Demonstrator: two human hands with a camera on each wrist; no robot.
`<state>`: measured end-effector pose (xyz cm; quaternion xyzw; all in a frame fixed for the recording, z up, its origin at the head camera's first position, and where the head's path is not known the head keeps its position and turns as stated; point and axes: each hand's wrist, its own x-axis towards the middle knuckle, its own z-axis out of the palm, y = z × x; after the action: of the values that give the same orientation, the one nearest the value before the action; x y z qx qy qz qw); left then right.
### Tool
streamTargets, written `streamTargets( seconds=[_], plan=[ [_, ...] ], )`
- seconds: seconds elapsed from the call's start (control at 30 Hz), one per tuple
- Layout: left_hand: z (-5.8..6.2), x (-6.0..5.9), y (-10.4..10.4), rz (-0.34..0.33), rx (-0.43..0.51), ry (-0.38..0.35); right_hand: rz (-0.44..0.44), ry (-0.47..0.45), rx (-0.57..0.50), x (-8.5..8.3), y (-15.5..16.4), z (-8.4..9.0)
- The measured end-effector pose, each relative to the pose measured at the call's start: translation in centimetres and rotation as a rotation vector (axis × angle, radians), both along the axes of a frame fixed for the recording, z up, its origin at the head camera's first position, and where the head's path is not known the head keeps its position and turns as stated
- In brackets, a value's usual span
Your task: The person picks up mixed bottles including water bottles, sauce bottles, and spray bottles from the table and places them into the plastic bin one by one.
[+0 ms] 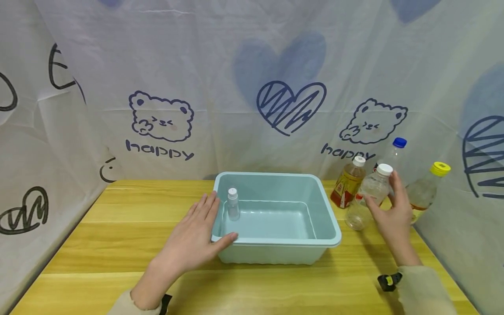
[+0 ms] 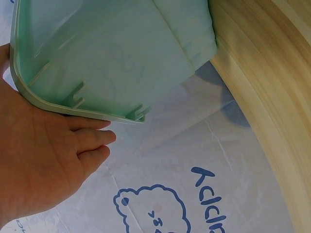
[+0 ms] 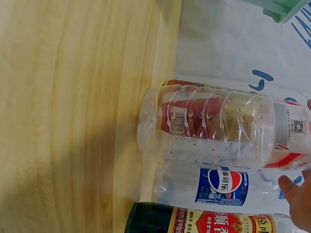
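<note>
Head view alone shows the small bottle inside the one tub; four bottles stand right. Left hand lies flat, fingers straight, on the tub; right hand seemingly clasps the clear bottle.

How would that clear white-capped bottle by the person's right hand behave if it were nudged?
The clear bottle looks empty, so it is probably very light and would tip or skid easily. Its thin ribbed plastic wall likely dents under a squeeze. Already leaning, held by the right hand, it would probably roll on the table if it fell.
</note>
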<state>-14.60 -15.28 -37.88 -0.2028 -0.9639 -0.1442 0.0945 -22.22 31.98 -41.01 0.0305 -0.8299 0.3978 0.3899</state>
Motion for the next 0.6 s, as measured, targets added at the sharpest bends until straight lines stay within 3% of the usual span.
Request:
streamTargets(
  seconds=[0.6],
  plan=[
    [-0.03,-0.08,0.02,0.001,-0.002,-0.002,-0.036,0.013,0.012,-0.45,-0.01,-0.28]
  ],
)
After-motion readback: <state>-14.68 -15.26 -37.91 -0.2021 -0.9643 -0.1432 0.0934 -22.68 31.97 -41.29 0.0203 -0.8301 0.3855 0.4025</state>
